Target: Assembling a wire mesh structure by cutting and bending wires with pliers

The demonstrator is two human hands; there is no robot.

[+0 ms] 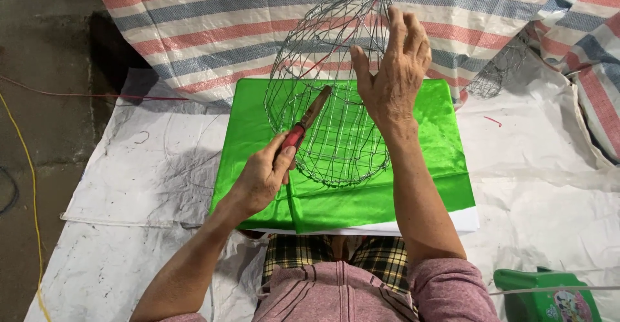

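Here, at the far left of the frame, a thin yellow cord (29, 186) runs down the dark floor (39, 51). Next to it lies a white plastic sheet (129, 186), spread flat and a bit wrinkled. In the middle sits a board wrapped in shiny green cloth (258, 135), lying on the white sheet. The left hand (261, 176) is closed around a tool with a red handle (303, 125), and the tool points up and to the right, its tip touching the wire cage (336, 102). The wire cage is round like a basket, made of thin grey wire, and it stands tilted over the green cloth, with its top going up past the upper edge of the frame. The right hand (391, 70) is open wide, fingers spread, pressed flat against the right side of the cage. Behind it all hangs a striped sheet (213, 25) in red, white and blue. A second small wire piece (494, 76) lies at the upper right. In the lower right corner is a green plastic stool (549, 296).
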